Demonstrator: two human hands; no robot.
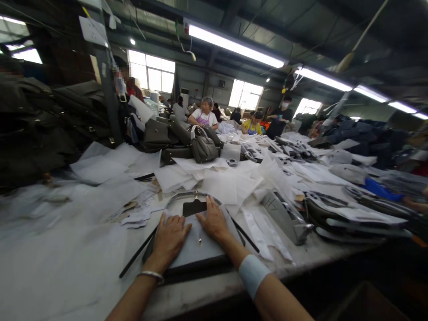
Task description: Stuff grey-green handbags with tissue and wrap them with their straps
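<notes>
A dark handbag (214,264) lies flat in front of me at the table's front edge. Over its front is a pale protective sheet (189,253), with a small metal stud showing near the middle. My left hand (172,238) rests on the sheet's left side, its fingers stretched forward. On the right upper part lies my right hand (216,220), palm down with fingers extended. Beyond my fingertips, the wrapped handle (175,196) arches around a dark tag (194,207). Dark straps (137,252) stick out on both sides of the bag.
Loose white sheets (227,183) cover the table beyond the bag. A grey box-like holder (284,216) and stacked dark bags (354,214) are to the right. Finished-looking handbags (203,145) stand farther back. Several people work around the far tables.
</notes>
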